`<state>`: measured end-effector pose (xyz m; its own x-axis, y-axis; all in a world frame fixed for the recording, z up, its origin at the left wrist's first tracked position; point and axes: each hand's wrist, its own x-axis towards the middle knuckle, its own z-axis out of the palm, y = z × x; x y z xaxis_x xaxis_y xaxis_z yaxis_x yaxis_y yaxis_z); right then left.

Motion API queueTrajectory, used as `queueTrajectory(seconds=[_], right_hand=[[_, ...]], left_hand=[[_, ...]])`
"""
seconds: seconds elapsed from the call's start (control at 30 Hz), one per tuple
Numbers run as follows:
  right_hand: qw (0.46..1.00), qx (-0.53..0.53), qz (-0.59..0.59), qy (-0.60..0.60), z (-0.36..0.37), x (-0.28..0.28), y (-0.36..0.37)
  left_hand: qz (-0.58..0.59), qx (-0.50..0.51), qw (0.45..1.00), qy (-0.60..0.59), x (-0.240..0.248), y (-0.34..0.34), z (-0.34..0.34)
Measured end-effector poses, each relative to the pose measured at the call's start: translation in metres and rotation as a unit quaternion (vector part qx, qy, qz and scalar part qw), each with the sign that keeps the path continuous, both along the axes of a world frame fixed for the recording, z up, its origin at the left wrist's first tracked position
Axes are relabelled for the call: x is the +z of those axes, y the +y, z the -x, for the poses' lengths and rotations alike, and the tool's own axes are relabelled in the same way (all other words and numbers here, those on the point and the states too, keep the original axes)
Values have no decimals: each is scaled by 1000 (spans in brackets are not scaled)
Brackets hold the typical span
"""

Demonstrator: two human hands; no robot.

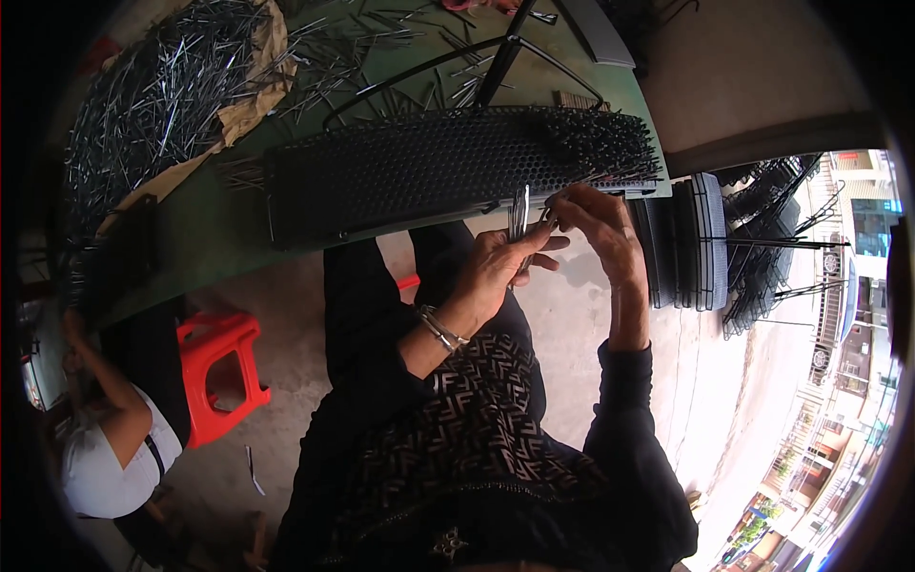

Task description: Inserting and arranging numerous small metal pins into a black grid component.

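Okay — slim bundle of thin, straight, shiny silver-grey metal rods (518,212) is in the left hand (494,262), just off the near edge of the long black perforated metal tray (400,176). Left grip pinches the bundle, thumb against the fingers; rods lie side by side, ends poking out past the hand, light glinting along them. Right hand (602,229) sits just beside, its fingertips bunched near the left thumb — cannot tell whether that grip pinches a rod or just touches; fingers hide it.

Tray: rigid, honeycomb pattern of small holes, lying on the dull green surface (224,219). Dense bristly cluster of black rods (605,143) at its right end, tips sticking up unevenly. Thin curved black metal frame (505,43) stands behind the tray. Upper left, big tangled heap of dark, needle-like metal rods (172,91) on crumpled brown paper (255,116), more loose rods scattered near it. Right side: upright grey mesh panels with black wire edges (703,238). Lower left: glossy red plastic stool (250,329), co-worker in a white top (114,467) beside it.
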<state>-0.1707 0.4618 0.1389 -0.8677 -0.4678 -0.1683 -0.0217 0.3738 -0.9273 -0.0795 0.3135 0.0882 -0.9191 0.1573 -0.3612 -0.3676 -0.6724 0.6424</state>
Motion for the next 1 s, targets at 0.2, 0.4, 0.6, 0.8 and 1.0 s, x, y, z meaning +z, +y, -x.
queueTrajectory(seconds=[0.2, 0.4, 0.6, 0.8, 1.0], right_hand=[[1000, -6, 4, -9, 1, -2, 4], [999, -27, 26, -6, 5, 1, 7], [958, -195, 39, 207, 17, 1, -3], [925, -217, -27, 312, 31, -15, -12], [918, -226, -34, 325, 29, -17, -10]], left_hand=[[21, -30, 999, -15, 1, -3, 1], [21, -60, 998, 25, -8, -8, 6], [3, -74, 996, -42, -23, -20, 15], [-30, 30, 993, -113, -24, -2, 11], [-41, 28, 997, -67, -22, -7, 7]])
